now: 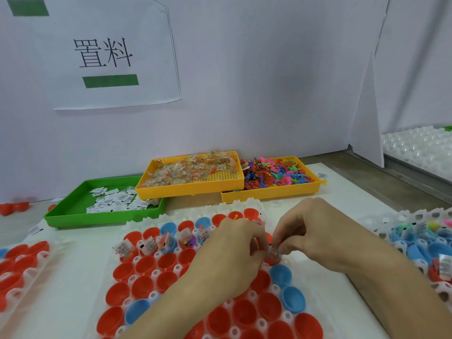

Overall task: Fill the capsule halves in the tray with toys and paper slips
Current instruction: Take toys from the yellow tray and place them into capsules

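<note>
A white holder tray [146, 221] in front of me carries red and blue capsule halves [144, 265]. Several in its far rows hold paper slips and small toys [149, 245]. My left hand [230, 255] and my right hand [315, 236] meet over the tray's right middle. Between their fingertips is a small clear packet of coloured beads [274, 256], just above a red half. My right thumb and fingers pinch the packet; my left fingers curl against it, and other small packets show behind them.
At the back stand a green tray of paper slips [110, 199], a yellow tray of bead packets [193, 177] and a yellow tray of coloured toy figures [274, 174]. A second holder of red halves [17, 267] lies left; a filled one [420, 241] lies right.
</note>
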Tool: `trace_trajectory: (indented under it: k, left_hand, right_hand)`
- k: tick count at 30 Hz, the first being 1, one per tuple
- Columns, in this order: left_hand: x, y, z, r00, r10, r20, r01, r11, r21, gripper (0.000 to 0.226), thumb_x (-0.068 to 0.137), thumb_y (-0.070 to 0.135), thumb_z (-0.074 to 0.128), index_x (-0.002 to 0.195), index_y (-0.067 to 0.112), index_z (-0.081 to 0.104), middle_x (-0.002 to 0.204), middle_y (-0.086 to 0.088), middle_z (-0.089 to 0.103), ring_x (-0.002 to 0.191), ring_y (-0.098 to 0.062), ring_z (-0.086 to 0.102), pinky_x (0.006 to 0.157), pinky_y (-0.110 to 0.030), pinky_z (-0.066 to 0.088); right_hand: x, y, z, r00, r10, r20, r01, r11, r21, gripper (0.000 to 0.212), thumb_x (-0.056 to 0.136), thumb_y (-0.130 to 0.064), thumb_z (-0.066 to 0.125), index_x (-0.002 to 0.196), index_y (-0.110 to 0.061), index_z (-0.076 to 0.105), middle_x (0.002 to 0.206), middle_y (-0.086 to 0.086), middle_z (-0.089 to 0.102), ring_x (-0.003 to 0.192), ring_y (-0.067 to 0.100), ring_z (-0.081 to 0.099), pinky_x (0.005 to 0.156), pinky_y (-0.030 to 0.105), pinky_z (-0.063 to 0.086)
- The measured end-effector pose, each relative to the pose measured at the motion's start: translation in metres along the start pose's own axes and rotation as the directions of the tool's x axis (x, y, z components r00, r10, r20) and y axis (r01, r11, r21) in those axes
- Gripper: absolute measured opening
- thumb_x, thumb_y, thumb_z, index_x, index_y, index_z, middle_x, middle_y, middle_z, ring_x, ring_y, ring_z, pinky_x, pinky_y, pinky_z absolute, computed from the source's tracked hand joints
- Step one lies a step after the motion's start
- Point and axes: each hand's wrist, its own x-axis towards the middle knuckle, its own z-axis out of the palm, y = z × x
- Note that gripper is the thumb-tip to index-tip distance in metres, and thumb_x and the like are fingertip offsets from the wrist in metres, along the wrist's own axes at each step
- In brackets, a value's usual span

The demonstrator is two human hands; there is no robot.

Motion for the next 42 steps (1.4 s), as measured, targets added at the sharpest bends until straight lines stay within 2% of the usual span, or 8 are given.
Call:
trace_trajectory:
  k: [6, 10, 15, 21, 28, 32, 38, 42]
  left_hand:
    - [-0.001, -0.001, 0.000, 1.000, -0.008, -0.011, 0.008, 1.000, -0.007, 0.011, 0.090, 0.021, 0.063, 0.088, 0.028, 0.072, 0.081, 0.012, 0.064, 0.067, -0.004, 0.053, 0.057, -0.012, 0.035]
    - [0.001, 0.000, -0.003, 1.000, -0.008, 0.001, 0.008, 1.000, 0.000, 0.010, 0.090, 0.022, 0.063, 0.087, 0.027, 0.071, 0.084, 0.012, 0.064, 0.068, -0.004, 0.053, 0.059, -0.015, 0.039]
    - [0.004, -0.001, -0.004, 1.000, -0.022, 0.016, 0.021, 1.000, 0.012, 0.010, 0.090, 0.022, 0.064, 0.088, 0.027, 0.072, 0.085, 0.011, 0.065, 0.074, -0.006, 0.057, 0.063, -0.019, 0.045]
    - [0.004, 0.000, -0.003, 0.999, -0.025, 0.020, 0.024, 0.999, 0.023, 0.010, 0.092, 0.022, 0.063, 0.093, 0.026, 0.073, 0.090, 0.009, 0.066, 0.080, -0.008, 0.061, 0.067, -0.019, 0.049]
    - [0.005, 0.000, -0.004, 0.999, -0.037, 0.035, 0.036, 0.999, 0.029, 0.010, 0.092, 0.022, 0.064, 0.093, 0.026, 0.073, 0.089, 0.009, 0.065, 0.080, -0.008, 0.061, 0.063, -0.016, 0.044]
    - [0.006, 0.000, -0.004, 0.999, -0.037, 0.033, 0.036, 0.999, 0.034, 0.011, 0.090, 0.021, 0.063, 0.089, 0.026, 0.073, 0.087, 0.008, 0.065, 0.078, -0.008, 0.061, 0.065, -0.020, 0.049]
    - [0.007, 0.001, -0.003, 0.998, -0.041, 0.041, 0.039, 0.998, 0.045, 0.011, 0.090, 0.021, 0.064, 0.093, 0.026, 0.073, 0.090, 0.009, 0.066, 0.081, -0.008, 0.062, 0.066, -0.019, 0.050]
    - [0.006, 0.000, -0.004, 0.998, -0.038, 0.041, 0.036, 0.998, 0.051, 0.009, 0.089, 0.020, 0.065, 0.091, 0.028, 0.070, 0.088, 0.011, 0.064, 0.075, -0.006, 0.058, 0.062, -0.015, 0.045]
  right_hand:
    - [0.002, 0.000, 0.003, 1.000, -0.004, 0.031, 0.003, 1.000, 0.024, 0.023, 0.081, 0.000, 0.074, 0.078, -0.022, 0.079, 0.073, -0.015, 0.075, 0.072, 0.000, 0.071, 0.071, 0.015, 0.056]
    - [0.002, -0.001, 0.003, 1.000, -0.009, 0.029, 0.008, 1.000, 0.021, 0.021, 0.082, -0.002, 0.076, 0.079, -0.022, 0.078, 0.076, -0.014, 0.075, 0.075, 0.001, 0.072, 0.078, 0.025, 0.060]
    - [0.001, -0.003, 0.005, 1.000, 0.025, -0.015, -0.025, 1.000, -0.011, 0.022, 0.081, -0.004, 0.078, 0.073, -0.025, 0.076, 0.075, -0.014, 0.074, 0.072, 0.003, 0.072, 0.074, 0.033, 0.062]
    - [0.000, -0.008, 0.007, 1.000, 0.010, -0.027, -0.013, 0.994, -0.106, 0.026, 0.083, -0.005, 0.076, 0.072, -0.029, 0.077, 0.074, -0.021, 0.071, 0.074, -0.001, 0.069, 0.071, 0.026, 0.061]
    - [-0.001, -0.009, 0.006, 0.999, -0.006, -0.033, 0.001, 0.989, -0.146, 0.034, 0.083, -0.006, 0.076, 0.065, -0.035, 0.075, 0.073, -0.026, 0.069, 0.075, -0.005, 0.066, 0.066, 0.017, 0.056]
    - [-0.002, -0.009, 0.005, 0.999, -0.009, -0.033, 0.004, 0.988, -0.152, 0.030, 0.081, -0.004, 0.074, 0.068, -0.032, 0.077, 0.070, -0.024, 0.069, 0.073, -0.005, 0.065, 0.061, 0.015, 0.052]
    - [-0.001, -0.011, 0.005, 0.999, 0.034, 0.011, -0.032, 0.992, -0.120, 0.039, 0.083, -0.001, 0.073, 0.064, -0.035, 0.074, 0.072, -0.014, 0.074, 0.072, -0.002, 0.070, 0.065, 0.017, 0.057]
    - [-0.001, -0.009, 0.005, 0.999, 0.049, 0.013, -0.047, 0.994, -0.099, 0.032, 0.084, -0.001, 0.074, 0.069, -0.030, 0.079, 0.072, -0.015, 0.074, 0.071, -0.004, 0.070, 0.065, 0.015, 0.056]
